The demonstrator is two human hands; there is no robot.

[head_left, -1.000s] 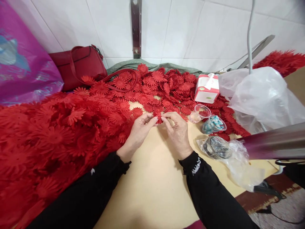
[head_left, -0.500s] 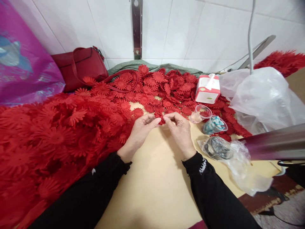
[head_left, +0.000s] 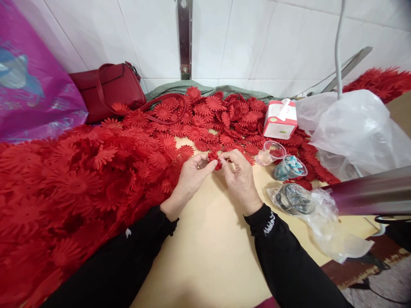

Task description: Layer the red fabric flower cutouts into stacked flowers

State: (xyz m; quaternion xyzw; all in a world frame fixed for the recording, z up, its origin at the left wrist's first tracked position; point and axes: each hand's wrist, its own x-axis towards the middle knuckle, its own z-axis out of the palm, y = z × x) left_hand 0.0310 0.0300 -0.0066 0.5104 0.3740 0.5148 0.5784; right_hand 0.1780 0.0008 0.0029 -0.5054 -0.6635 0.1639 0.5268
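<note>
While the left hand [head_left: 193, 172] and right hand [head_left: 238, 176] pinched a red artificial flower [head_left: 212, 158] between fingertips, toward the worktop's [head_left: 208, 239] far edge, it looked unfinished; whether the flower pieces [head_left: 72, 184] heaped along the left and far edges were done was unclear.

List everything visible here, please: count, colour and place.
Held flower: at least 1, red, centre
Loose flowers: many, red, left, back, right
Handbag: 1, dark red, back left
Printed bag: 1, purple, far left
Tissue box: 1, white-red, back right
Cups: 2, clear, right
Wrapped item: 1, black, right
Translucent plastic: count unclear, whitish, right
Cylinder: 1, purple-silver, right edge
Cloth: 1, greenish, back
Upright bar: 1, dark, back
Wall: 1, white, back
Table: 1, yellowish, beneath
Sleeves: 2, black, below
Hands: 2, bare, centre
</note>
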